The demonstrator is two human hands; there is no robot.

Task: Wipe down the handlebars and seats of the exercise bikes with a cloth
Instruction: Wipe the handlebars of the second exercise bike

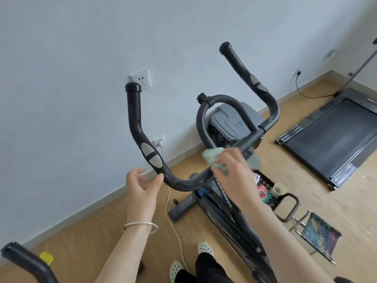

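**Cloth at the middle of the handlebar**

I see the black foam-covered handlebar of the exercise bike standing in the middle of my view. Its two horns rise toward the pale wall, and a rounded loop sits between them. The foam looks scuffed, with pale specks along the lower left bend. Each horn carries a pair of silver oval sensor pads.

The crumpled pale green cloth is at the centre of the bar, near the foot of the loop and pressed against the foam. My right hand grips the cloth with its fingers bunched round it, and the hand is blurred.

My left hand holds nothing and its fingers are loosely spread. Its thumb lies just beside the left bend below the sensor pads, and I cannot tell whether it touches. A thin pale bangle circles that wrist.
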